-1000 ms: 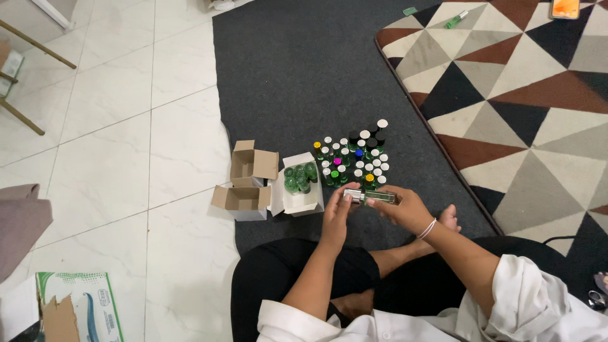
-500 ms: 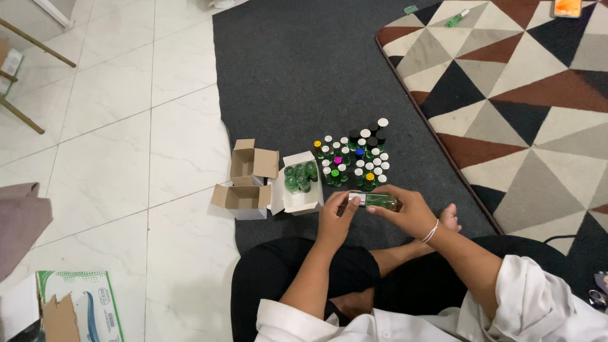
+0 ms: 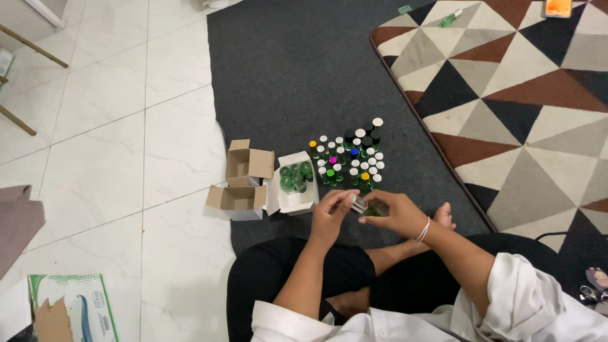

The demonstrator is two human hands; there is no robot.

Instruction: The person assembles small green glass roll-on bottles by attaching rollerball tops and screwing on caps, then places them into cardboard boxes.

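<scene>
Green bottle [image 3: 375, 209] gripped in right hand [image 3: 394, 215]; left hand [image 3: 332, 212] apparently pinching cap end.

The floor tiles [image 3: 107, 126] on the left look glossy and smooth, while the dark mat [image 3: 297, 69] is matt, finely rough cloth. The open boxes [image 3: 244, 183] are plain matt cardboard; the small green bottles [image 3: 347, 158] look like shiny glass.

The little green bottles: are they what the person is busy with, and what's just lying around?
Being used:
- small green bottle, held by right hand, left hand at its cap end
- cluster of capped bottles
- white box with green bottles inside
- open cardboard boxes

Lying about:
- patterned rug
- torn carton
- phone
</scene>
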